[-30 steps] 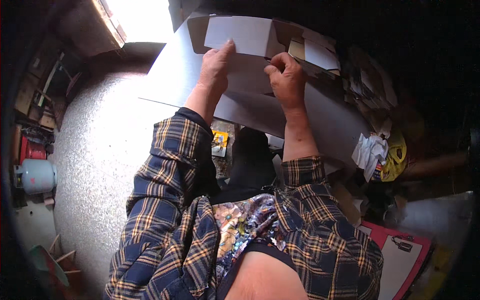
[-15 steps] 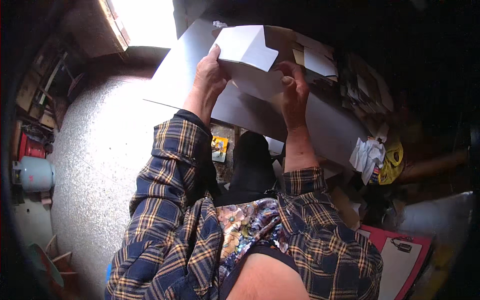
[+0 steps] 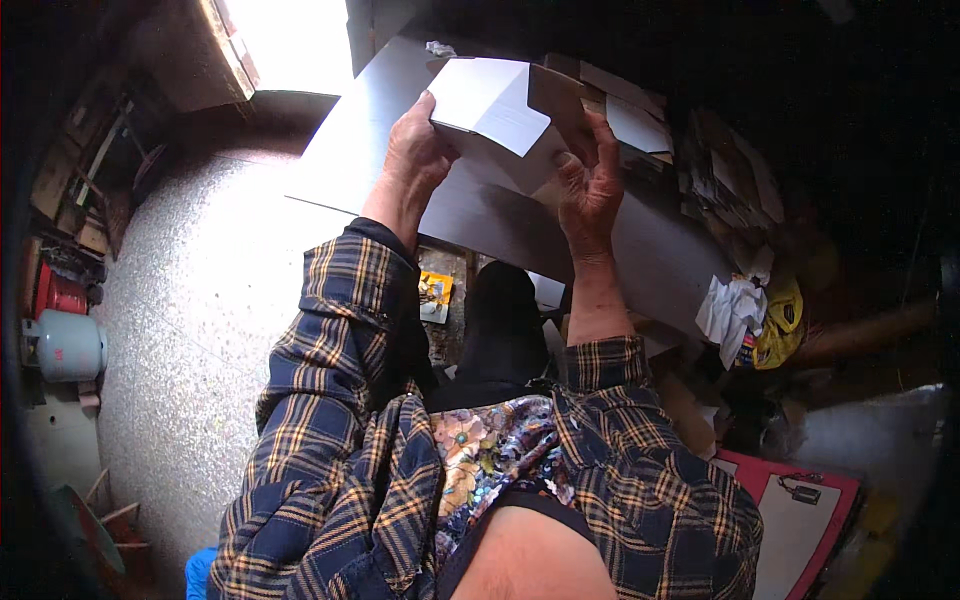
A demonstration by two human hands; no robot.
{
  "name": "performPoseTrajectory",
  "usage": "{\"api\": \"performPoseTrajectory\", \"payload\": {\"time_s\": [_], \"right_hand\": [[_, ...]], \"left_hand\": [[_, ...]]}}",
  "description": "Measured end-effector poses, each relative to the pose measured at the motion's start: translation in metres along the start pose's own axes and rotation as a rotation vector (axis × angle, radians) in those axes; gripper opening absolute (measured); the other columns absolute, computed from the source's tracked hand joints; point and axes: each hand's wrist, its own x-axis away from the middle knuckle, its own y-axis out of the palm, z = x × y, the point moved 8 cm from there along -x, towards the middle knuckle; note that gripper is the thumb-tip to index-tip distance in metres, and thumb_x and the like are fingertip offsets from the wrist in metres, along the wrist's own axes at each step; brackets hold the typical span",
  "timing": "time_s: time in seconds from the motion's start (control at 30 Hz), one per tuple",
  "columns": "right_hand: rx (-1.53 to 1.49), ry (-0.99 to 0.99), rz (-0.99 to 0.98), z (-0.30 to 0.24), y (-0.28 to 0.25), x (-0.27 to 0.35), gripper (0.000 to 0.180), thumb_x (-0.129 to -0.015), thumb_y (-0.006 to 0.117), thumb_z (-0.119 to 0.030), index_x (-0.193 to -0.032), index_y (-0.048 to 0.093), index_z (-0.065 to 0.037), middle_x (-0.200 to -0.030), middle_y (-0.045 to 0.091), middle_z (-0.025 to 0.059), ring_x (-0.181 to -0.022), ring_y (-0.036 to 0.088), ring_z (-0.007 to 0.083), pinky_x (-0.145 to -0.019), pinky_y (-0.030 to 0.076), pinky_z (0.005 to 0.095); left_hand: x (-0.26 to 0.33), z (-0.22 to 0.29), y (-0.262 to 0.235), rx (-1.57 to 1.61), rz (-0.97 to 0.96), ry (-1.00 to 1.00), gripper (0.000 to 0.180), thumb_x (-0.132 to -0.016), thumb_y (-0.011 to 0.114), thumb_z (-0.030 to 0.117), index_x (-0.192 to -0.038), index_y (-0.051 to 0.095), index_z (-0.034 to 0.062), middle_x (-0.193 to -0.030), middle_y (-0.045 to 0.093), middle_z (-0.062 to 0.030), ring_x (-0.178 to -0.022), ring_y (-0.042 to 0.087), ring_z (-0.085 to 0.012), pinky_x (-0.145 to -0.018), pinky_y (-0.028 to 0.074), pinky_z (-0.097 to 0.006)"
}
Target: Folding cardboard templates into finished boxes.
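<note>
A partly folded cardboard box (image 3: 475,95), white outside with a brown inner side, is held tilted above a grey table (image 3: 650,240). At its left end my left hand (image 3: 416,148) is closed on it, thumb on the upper edge; the other fingers are mostly hidden. My right hand (image 3: 592,188) grips the right end, thumb on the near side and fingers behind the brown side panel. A white flap with a notched corner sticks out from the box's top, between my hands.
Flat cardboard pieces (image 3: 640,125) lie at the table's far right, with a stack of more (image 3: 735,170) beyond. Crumpled white paper (image 3: 730,312) and a yellow bag (image 3: 780,325) sit at the right edge. A pale blue gas cylinder (image 3: 70,345) stands far left.
My right hand has moved up and closed on the box's right end, where its fingers were loose before. The box has tipped slightly, and its brown right side panel shows more.
</note>
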Motion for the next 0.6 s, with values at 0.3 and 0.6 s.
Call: {"api": "performPoseTrajectory", "payload": {"time_s": [0.3,0.6], "right_hand": [[0.233,-0.073,0.023,-0.013,0.001,0.002,0.047,-0.089,0.053,-0.041,-0.125,0.048,-0.011,-0.101,0.063,0.0146,-0.091,0.064,0.0236,-0.076,0.051,0.0350],[0.340,0.005,-0.036,-0.011,0.004,-0.001,0.036,-0.084,0.063,-0.023,-0.117,0.058,-0.008,-0.083,0.066,0.0142,-0.077,0.067,0.0241,-0.065,0.052,0.0342]], "left_hand": [[-0.002,0.000,0.001,0.046,-0.035,0.036,0.046,-0.097,0.028,0.030,-0.133,0.034,0.0013,-0.128,0.044,-0.0186,-0.117,0.044,-0.0323,-0.098,0.036,-0.050],[-0.004,-0.002,-0.003,0.088,0.001,0.030,0.043,-0.097,0.029,0.029,-0.130,0.038,0.0015,-0.126,0.046,-0.0176,-0.116,0.046,-0.0321,-0.096,0.037,-0.050]]}}
